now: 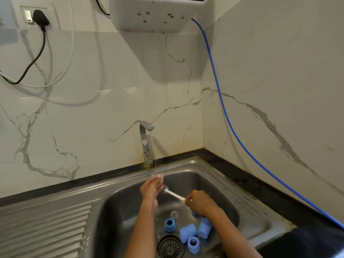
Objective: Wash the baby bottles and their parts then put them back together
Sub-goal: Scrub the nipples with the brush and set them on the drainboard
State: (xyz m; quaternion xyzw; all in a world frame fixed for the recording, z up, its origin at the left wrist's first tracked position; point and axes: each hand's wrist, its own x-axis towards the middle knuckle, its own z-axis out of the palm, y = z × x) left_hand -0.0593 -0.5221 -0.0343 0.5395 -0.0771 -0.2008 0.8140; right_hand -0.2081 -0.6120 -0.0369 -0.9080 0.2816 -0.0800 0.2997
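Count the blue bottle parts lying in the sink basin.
4 in clear view: a dark blue ring left, two cylindrical caps mid-basin, a pale ring beside the drain. The right hand may hide more.

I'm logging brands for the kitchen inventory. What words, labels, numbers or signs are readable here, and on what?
None can be read.
White appliance on the wall: only screw holes on its underside, no lettering.
Wall socket: a pale mark, too blurred to read.
Blue bottle parts in the sink, brush and tap: no print visible.
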